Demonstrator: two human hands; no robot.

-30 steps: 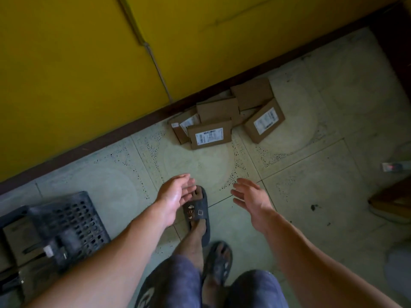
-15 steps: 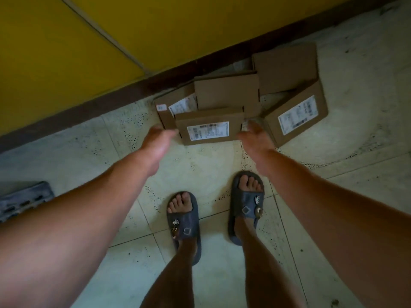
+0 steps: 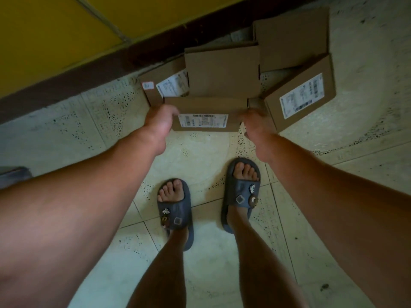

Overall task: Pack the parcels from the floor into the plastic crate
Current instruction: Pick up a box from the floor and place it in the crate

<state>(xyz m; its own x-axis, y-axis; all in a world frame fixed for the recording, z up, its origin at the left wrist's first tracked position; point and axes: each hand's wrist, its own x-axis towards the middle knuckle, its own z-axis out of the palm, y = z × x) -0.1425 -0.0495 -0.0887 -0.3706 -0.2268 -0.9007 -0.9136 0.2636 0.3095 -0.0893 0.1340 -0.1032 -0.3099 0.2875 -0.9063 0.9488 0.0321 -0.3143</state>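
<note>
Tiled floor [image 3: 200, 152] by the wall [image 3: 55, 30] holds five parcels [image 3: 222, 72]; left hand [image 3: 159, 121] and right hand [image 3: 255, 125] grip the ends of the nearest parcel [image 3: 206, 107]; packing looks barely begun.

Dim, warm light leaves the scene murky, brightest on the pale floor tiles [image 3: 367, 121] toward 3 o'clock and sinking into shadow at 6 and 9 o'clock, with the left hand [image 3: 159, 122], right hand [image 3: 256, 126] and front parcel [image 3: 206, 105] softened by motion blur and wide-angle distortion bowing the skirting board [image 3: 66, 85] at 10 o'clock.

Parcels [image 3: 222, 72] between wall [image 3: 55, 30] and feet [image 3: 172, 194]
</note>
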